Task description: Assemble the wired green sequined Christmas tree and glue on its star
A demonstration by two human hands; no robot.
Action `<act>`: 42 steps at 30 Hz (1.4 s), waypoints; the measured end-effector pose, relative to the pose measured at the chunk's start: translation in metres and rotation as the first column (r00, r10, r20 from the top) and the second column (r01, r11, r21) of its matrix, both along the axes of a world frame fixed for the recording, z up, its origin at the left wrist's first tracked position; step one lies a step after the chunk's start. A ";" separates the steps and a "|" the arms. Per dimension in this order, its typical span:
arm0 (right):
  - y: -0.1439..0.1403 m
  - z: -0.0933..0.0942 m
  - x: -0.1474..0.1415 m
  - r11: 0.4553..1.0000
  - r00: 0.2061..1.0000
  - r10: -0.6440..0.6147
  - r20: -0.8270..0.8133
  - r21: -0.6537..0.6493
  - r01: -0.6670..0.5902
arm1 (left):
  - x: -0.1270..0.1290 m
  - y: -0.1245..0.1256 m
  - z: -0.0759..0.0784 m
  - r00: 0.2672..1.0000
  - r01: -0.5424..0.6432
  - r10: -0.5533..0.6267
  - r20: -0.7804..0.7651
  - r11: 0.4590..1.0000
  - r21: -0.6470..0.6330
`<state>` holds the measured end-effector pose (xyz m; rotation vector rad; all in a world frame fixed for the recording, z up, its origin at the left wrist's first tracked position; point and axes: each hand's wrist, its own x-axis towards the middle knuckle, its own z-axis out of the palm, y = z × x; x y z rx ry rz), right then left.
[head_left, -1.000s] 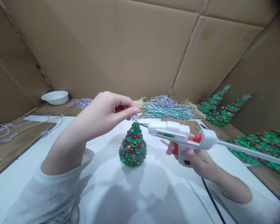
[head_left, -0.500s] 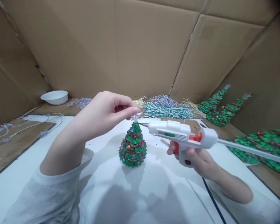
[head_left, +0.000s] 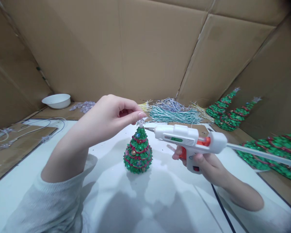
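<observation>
Left hand [head_left: 109, 118] pinched a small silver star [head_left: 141, 122] between thumb and forefinger, holding it on the tip of the little green tree [head_left: 138, 152], which stood upright on the white table [head_left: 160, 200]. Right hand [head_left: 206, 166] was closed around the grip of a white glue gun [head_left: 189, 140], its nozzle pointing left and nearly touching the treetop just below the star. Behind, a white bowl [head_left: 56, 101], a heap of coloured strands [head_left: 172, 111] and finished trees [head_left: 229, 111] lay against the cardboard wall [head_left: 135, 48].
</observation>
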<state>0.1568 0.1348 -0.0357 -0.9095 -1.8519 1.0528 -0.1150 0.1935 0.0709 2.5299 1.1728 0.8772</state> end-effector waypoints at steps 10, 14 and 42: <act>-0.005 0.016 -0.006 0.999 1.000 -0.011 0.007 -0.043 0.012 | 0.000 0.001 -0.002 0.999 -0.003 0.003 -0.037 1.000 0.005; -0.006 0.018 -0.007 0.999 1.000 -0.009 -0.007 -0.035 0.009 | 0.000 0.000 -0.001 0.999 -0.011 0.011 -0.040 1.000 0.007; 0.008 0.019 0.008 0.986 0.952 0.003 -0.307 -0.159 -0.055 | -0.002 0.002 -0.003 0.999 0.014 -0.013 -0.037 0.999 0.036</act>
